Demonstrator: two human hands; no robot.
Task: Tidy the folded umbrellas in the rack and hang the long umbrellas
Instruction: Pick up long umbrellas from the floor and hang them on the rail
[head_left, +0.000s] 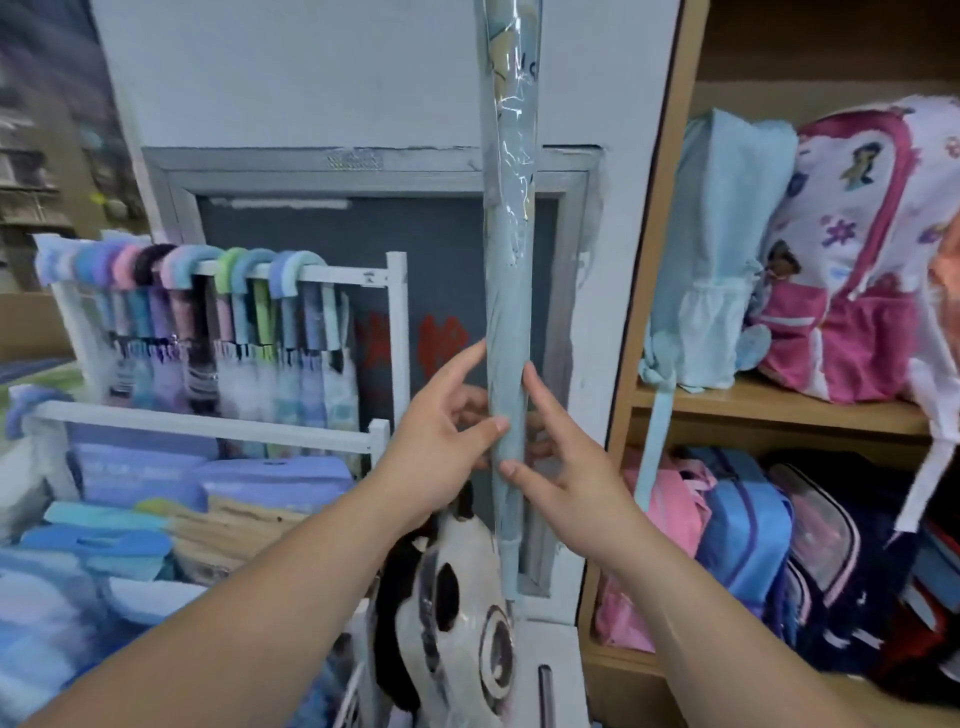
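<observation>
Two hands steady a long pale-blue umbrella (506, 312), sleeved in clear plastic, bolt upright before a grey wall panel (311, 228); left hand (441, 431) and right hand (566, 467) each pinch its lower length, thumbs in front. To the left, nearer the left hand, stands the white rack (397, 322), its top rail (353, 274) crowded with hooked handles (182, 260)

Wooden shelf (779, 409) at right, holding a pale blue backpack (722, 249) beside a pink-and-white backpack (852, 270). More backpacks (743, 545) on the board below. Panda-faced bag (457, 587) low in the middle, before a grey framed panel (363, 244) in the white wall (311, 78).
</observation>
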